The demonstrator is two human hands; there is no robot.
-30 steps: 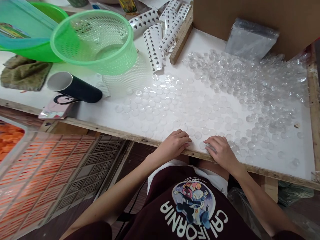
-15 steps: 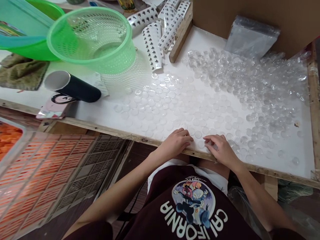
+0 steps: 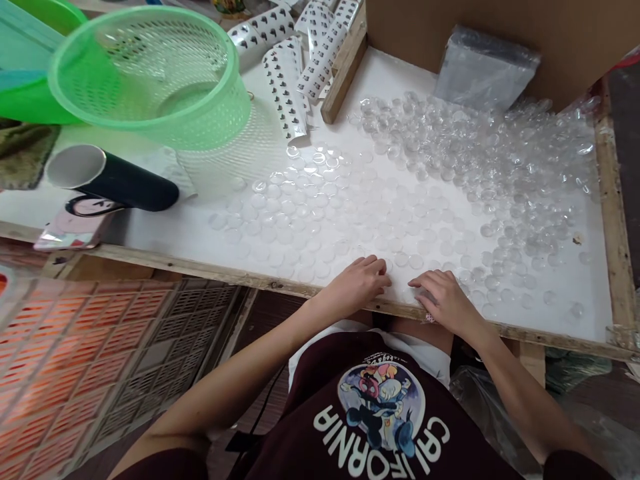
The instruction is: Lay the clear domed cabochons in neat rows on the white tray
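Both my hands rest at the near edge of a white board (image 3: 165, 230) covered with small clear round domes (image 3: 350, 213). My left hand (image 3: 357, 283) lies knuckles up, fingers curled together with the tips on the board beside flat-lying domes; what is under them is hidden. A short gap to its right, my right hand (image 3: 443, 300) has bent fingers pinched over a clear dome (image 3: 424, 293) near the wooden rim. A loose heap of domes (image 3: 500, 167) fills the far right of the board.
A green mesh basket (image 3: 150, 73) leans at the back left over a black tube (image 3: 110, 180) and a phone (image 3: 75, 223). Sticker strips (image 3: 285, 87), a wooden bar (image 3: 343, 67), a plastic packet (image 3: 485, 67) and a cardboard wall (image 3: 500, 27) stand behind. Orange crates (image 3: 75, 360) sit lower left.
The view has shifted so everything sits further left. My hands stay at the board's near edge, with only small finger movements.
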